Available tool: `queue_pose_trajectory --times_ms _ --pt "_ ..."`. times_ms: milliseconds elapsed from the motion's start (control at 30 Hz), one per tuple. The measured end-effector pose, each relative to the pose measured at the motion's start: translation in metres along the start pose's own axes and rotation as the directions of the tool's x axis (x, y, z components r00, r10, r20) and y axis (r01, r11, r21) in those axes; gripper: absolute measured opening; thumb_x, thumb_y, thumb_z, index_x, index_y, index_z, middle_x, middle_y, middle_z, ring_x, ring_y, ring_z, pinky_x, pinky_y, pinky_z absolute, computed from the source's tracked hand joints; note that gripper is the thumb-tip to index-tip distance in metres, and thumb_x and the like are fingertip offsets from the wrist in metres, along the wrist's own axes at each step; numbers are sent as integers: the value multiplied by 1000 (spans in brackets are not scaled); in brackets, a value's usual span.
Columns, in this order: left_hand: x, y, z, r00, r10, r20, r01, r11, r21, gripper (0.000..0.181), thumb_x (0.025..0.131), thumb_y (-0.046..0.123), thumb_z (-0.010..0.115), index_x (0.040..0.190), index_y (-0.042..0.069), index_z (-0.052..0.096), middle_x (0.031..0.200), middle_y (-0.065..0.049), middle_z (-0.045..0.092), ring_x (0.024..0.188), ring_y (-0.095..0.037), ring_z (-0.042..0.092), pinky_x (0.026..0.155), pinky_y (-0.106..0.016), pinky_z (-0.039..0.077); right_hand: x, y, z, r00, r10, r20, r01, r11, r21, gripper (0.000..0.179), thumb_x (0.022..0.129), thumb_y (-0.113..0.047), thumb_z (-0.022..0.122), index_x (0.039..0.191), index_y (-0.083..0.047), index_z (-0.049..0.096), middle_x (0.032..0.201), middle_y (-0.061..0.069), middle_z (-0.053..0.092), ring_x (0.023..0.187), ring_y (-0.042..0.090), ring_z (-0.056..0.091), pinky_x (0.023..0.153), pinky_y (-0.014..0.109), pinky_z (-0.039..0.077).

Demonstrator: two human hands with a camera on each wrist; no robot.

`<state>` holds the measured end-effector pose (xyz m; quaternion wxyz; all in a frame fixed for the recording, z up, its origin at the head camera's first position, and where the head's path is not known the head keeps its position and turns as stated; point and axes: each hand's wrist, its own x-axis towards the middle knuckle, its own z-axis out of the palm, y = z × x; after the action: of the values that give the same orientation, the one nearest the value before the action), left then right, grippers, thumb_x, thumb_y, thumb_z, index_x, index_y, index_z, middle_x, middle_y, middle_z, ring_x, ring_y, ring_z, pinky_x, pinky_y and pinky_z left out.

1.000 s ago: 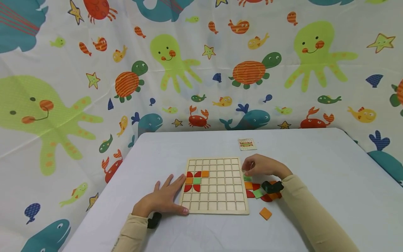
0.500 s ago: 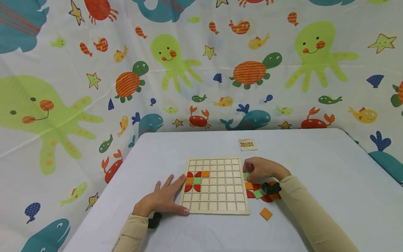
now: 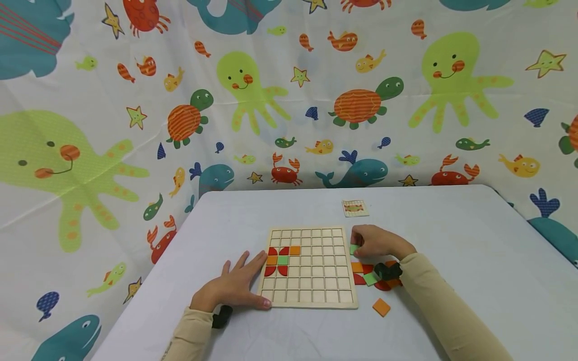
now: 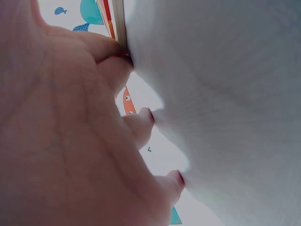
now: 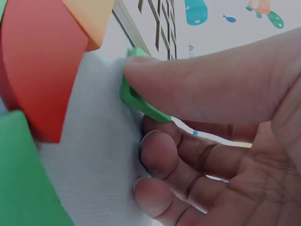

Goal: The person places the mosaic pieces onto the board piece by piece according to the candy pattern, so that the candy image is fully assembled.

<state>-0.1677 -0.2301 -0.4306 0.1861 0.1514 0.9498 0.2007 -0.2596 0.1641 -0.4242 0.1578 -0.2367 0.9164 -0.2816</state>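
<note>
A wooden grid board (image 3: 316, 286) lies flat on the table. Red curved tiles (image 3: 270, 271), orange tiles (image 3: 295, 250) and a green square tile (image 3: 283, 260) fill several of its left cells. My left hand (image 3: 232, 286) rests with fingers spread at the board's left side, thumb at the near left corner. In the left wrist view, fingertips (image 4: 146, 115) touch the white cloth. Just off the board's right edge, my right hand (image 3: 375, 240) pinches a green tile (image 5: 136, 99) low over the table. The thumb (image 5: 188, 87) covers much of that tile, and the other fingers are curled.
Loose red, orange and green tiles (image 3: 371, 279) lie in a pile right of the board, partly under the right wrist. A single orange tile (image 3: 381, 307) sits nearer the front. A small pattern card (image 3: 355, 208) lies behind the board. A printed cloth (image 3: 289, 140) hangs behind the table.
My right hand has shifted slightly nearer and to the right, and more of the green tile under its fingers shows. The left hand stays against the board.
</note>
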Motion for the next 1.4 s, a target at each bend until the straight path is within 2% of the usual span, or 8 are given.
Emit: queue_pose_trajectory --times_ms 233,433,567,833,1000,1400 --pt "0 -1 -1 1000 -2 2 2 1000 4 126 77 58 92 172 11 24 178 -8 21 163 -43 3 121 -77 -2 2 1 -1 997 -27 -74 27 1000 -5 18 89 -1 79 98 -6 64 90 4 61 85 22 55 80 38 51" --pt "0 -1 -1 1000 6 -2 -6 1000 5 126 77 57 92 172 11 24 178 -8 21 163 -43 4 120 -77 -2 3 4 -3 994 -44 -102 47 999 23 18 92 1 74 108 -6 74 94 5 66 86 24 59 81 41 56" --pt "0 -1 -1 1000 2 -2 -2 1000 5 126 77 57 92 172 11 23 178 -8 21 163 -43 3 121 -77 -2 5 4 -4 991 -37 -129 42 998 38 18 93 0 72 108 -8 78 97 4 70 88 24 60 84 44 57" --pt "2 -3 -1 1000 2 -4 -2 1000 12 126 76 58 92 172 12 24 178 -7 21 163 -43 3 120 -77 -1 4 -2 -6 982 -23 -187 43 993 107 15 93 -2 72 108 -4 75 97 4 72 88 24 60 85 43 56" --pt "3 -3 -2 1000 0 -6 0 1000 19 126 76 58 92 172 12 25 178 -8 21 163 -43 4 120 -78 -1 6 -6 -5 980 -8 -200 47 980 191 12 96 -3 73 108 -3 74 95 6 71 83 22 64 83 38 57" --pt "2 -2 -6 1000 0 4 0 1000 8 126 76 57 92 172 12 24 178 -8 21 163 -43 3 121 -77 -2 9 -18 -2 968 -55 -245 135 937 323 19 99 -2 71 117 3 76 104 11 73 86 24 73 92 45 60"
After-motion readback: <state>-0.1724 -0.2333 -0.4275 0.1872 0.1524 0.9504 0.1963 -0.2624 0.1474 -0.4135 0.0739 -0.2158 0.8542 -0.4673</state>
